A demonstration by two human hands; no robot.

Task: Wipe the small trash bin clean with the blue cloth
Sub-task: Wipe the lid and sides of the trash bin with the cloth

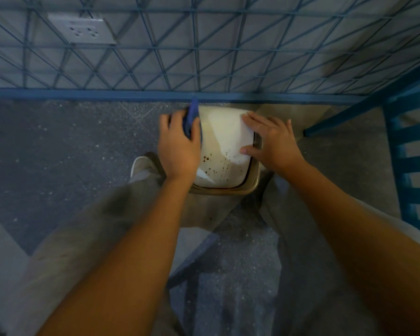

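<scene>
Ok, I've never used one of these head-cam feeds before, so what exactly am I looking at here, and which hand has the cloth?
There is one picture, from a camera worn on the person's head, looking down along both bare arms. No machine is involved. The left hand grips the blue cloth against the left edge of the small trash bin, which stands on the speckled floor by the wall. The right hand lies flat on the bin's white lid, apparently steadying it. Brown spots still mark the near part of the lid. Behind the bin is a wall with a blue line pattern and a socket; a blue chair stands on the right.
</scene>
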